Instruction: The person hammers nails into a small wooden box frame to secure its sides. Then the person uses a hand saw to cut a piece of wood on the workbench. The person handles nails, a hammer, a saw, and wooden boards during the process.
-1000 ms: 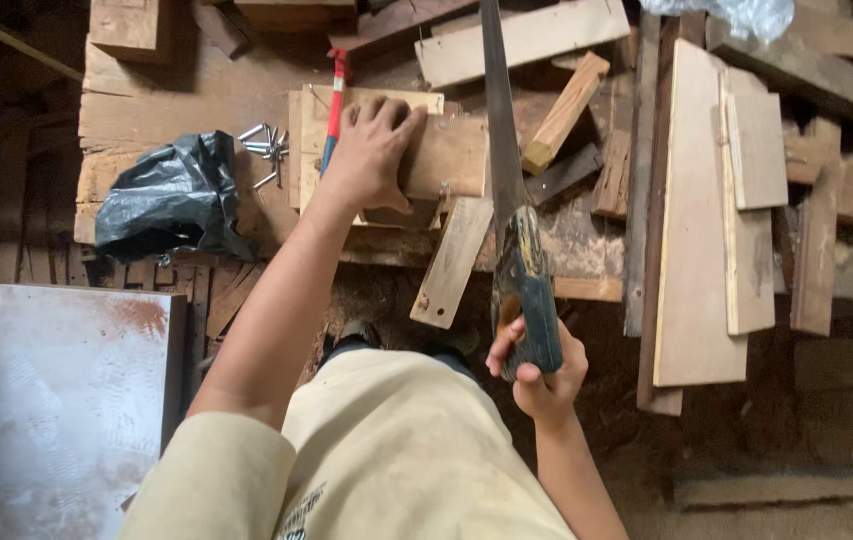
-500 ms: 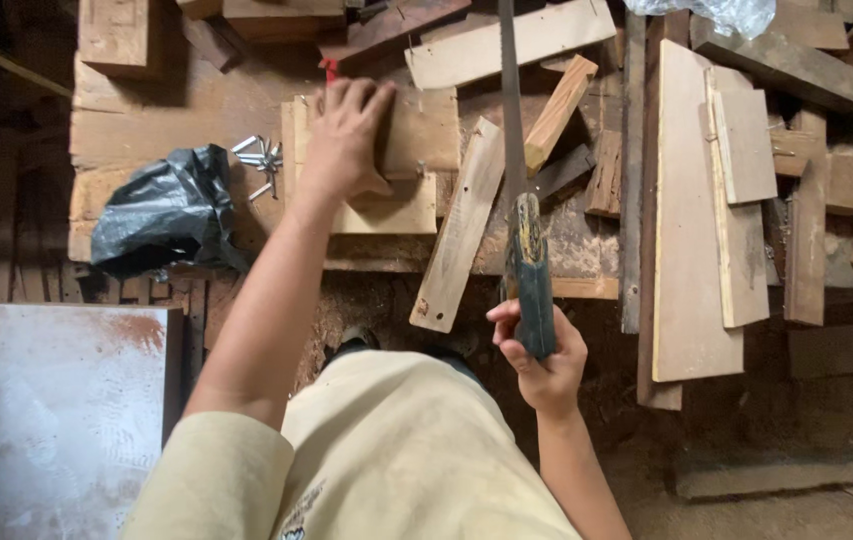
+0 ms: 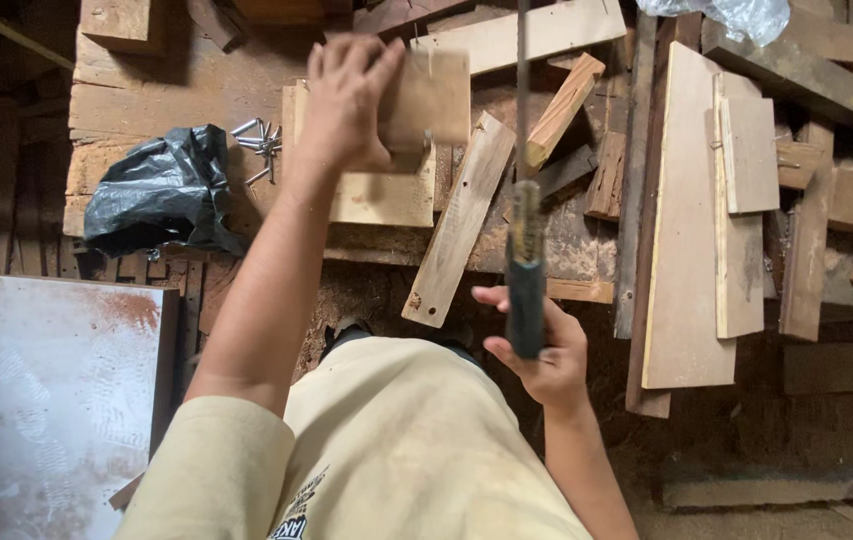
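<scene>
My left hand (image 3: 346, 100) reaches forward over the workbench and grips a small flat wooden block (image 3: 428, 98), holding it over a larger pale wooden piece (image 3: 381, 195). My right hand (image 3: 541, 350) holds a hand saw (image 3: 523, 200) by its dark handle, the thin blade pointing away from me and seen edge-on. A narrow plank (image 3: 458, 220) lies slanted between the two hands.
A crumpled black plastic bag (image 3: 161, 190) and a few loose nails (image 3: 258, 145) lie at the left of the bench. Several boards and offcuts (image 3: 691, 220) are piled to the right. A rusty white metal sheet (image 3: 66, 400) stands at the lower left.
My left hand has closed on the small wooden block and lifted it. My right hand has turned the saw so the blade is now edge-on and more upright.
</scene>
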